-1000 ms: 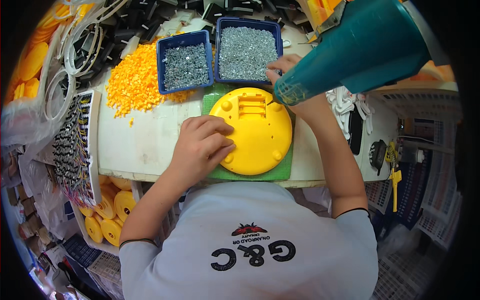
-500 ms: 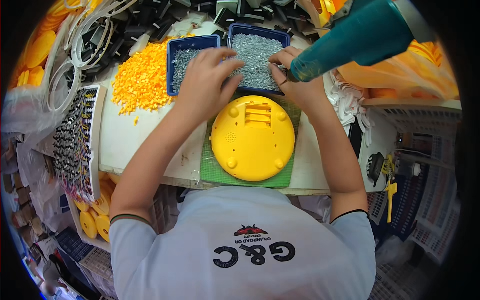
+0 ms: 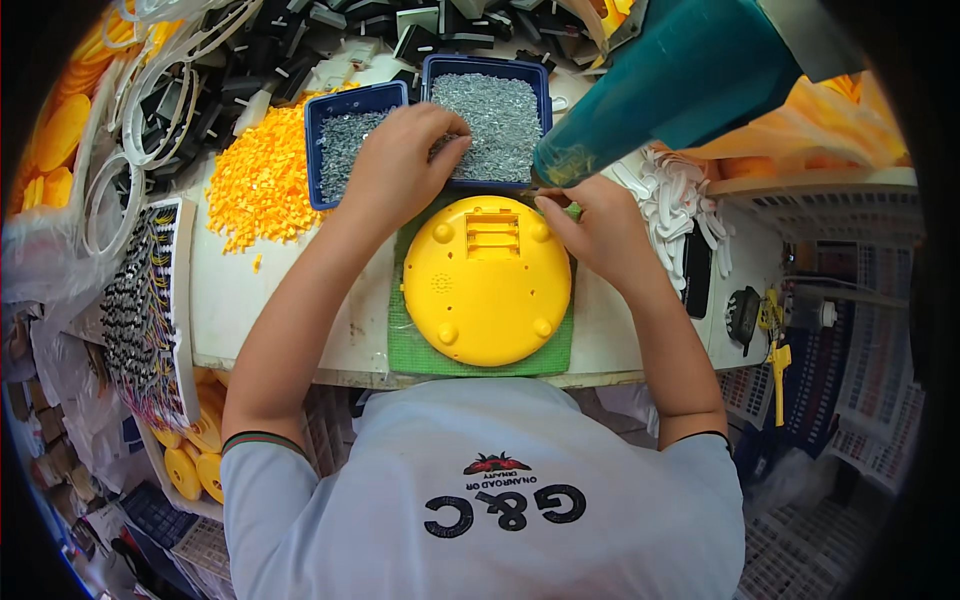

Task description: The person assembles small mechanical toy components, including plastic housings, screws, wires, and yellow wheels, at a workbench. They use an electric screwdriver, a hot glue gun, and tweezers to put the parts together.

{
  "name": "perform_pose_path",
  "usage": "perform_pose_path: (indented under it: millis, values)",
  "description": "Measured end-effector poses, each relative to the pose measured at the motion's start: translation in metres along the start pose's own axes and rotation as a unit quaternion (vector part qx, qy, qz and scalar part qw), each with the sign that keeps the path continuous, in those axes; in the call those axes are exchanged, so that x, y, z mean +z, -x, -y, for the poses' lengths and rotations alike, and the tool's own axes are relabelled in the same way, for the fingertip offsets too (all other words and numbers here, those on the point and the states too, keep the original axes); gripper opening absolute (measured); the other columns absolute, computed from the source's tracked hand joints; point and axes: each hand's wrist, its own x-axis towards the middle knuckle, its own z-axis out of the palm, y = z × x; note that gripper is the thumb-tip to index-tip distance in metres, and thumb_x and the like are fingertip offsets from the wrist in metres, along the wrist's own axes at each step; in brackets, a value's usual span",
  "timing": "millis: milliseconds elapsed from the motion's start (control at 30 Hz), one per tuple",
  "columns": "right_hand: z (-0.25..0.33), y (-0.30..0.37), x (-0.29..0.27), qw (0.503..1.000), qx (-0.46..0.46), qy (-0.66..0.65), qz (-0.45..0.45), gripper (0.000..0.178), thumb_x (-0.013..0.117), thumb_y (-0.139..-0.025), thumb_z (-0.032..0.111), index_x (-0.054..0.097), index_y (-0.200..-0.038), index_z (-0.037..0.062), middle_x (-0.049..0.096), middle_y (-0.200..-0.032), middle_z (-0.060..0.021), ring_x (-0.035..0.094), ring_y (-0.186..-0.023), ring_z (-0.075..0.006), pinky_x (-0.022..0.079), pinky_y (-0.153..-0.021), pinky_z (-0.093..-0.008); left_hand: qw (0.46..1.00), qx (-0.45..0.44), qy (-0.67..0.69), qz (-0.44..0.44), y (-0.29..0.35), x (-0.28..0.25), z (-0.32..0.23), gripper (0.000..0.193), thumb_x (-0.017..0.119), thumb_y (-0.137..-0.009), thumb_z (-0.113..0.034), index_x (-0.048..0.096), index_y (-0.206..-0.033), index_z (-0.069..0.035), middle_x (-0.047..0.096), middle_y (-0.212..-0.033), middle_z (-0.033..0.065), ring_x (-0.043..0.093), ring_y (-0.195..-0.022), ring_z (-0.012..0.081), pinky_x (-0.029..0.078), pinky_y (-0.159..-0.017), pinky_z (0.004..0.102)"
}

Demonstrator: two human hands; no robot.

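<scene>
A round yellow plastic housing [image 3: 487, 300] lies on a green mat [image 3: 405, 345], its battery compartment, stubby feet and small holes facing up. Beyond it, my left hand [image 3: 400, 165] reaches over two blue bins of small silvery screws. Its fingers curl and thumb and forefinger almost meet above the larger bin [image 3: 490, 185]; what they hold, if anything, is too small to tell. Right of the housing, my right hand [image 3: 600, 228] pinches thumb and finger together just below the tip of a teal power screwdriver [image 3: 660, 95]. Whatever sits in that pinch cannot be made out.
The smaller blue bin [image 3: 314, 150] stands beside a heap of small yellow pieces [image 3: 255, 180]. White plastic parts [image 3: 665, 200] lie right, near a black flat object [image 3: 697, 270]. Wired components fill a white tray [image 3: 183, 300] at left. Black parts [image 3: 370, 20] crowd the back.
My right hand has come down and away from the larger bin to below the screwdriver tip. The screwdriver has shifted left and lower. My left fingers have drawn together. The whole view has shifted slightly.
</scene>
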Motion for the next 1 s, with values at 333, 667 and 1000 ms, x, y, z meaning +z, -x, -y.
perform_pose_path:
  millis: [333, 667, 1000]
  values:
    - [-0.011, 0.001, 0.002, 0.992, 0.059, 0.017, 0.111, 0.022, 0.065, -0.094, 0.019, 0.075, -0.093, -0.0001, 0.074, -0.09, -0.0192, 0.072, -0.085, -0.0376, 0.057, -0.08, -0.0443, 0.979, -0.16, 0.08, 0.098, 0.047, -0.029, -0.03, 0.016, 0.073, -0.096, -0.015, 0.077, -0.105, -0.002, 0.077, -0.091, 0.0127, 0.075, -0.08, 0.0224, 0.057, -0.072, 0.0322]
    - [0.005, -0.008, -0.016, 0.997, -0.006, -0.011, 0.072, 0.016, 0.065, -0.093, 0.016, 0.074, -0.099, 0.0029, 0.072, -0.099, -0.0153, 0.071, -0.096, -0.0357, 0.056, -0.084, -0.0434, 0.975, -0.139, 0.008, 0.175, 0.042, -0.029, -0.03, 0.019, 0.07, -0.096, -0.018, 0.078, -0.106, -0.004, 0.078, -0.096, 0.0138, 0.075, -0.087, 0.031, 0.058, -0.078, 0.0393]
    - [-0.044, -0.074, 0.059, 0.991, -0.08, 0.068, -0.086, 0.012, 0.077, -0.089, 0.017, 0.07, -0.097, 0.0107, 0.064, -0.095, -0.0056, 0.065, -0.091, -0.0294, 0.053, -0.078, -0.0417, 0.988, 0.011, -0.024, 0.153, 0.065, -0.032, -0.02, 0.029, 0.07, -0.091, -0.008, 0.076, -0.119, -0.01, 0.074, -0.12, 0.009, 0.072, -0.107, 0.0306, 0.059, -0.087, 0.0402]
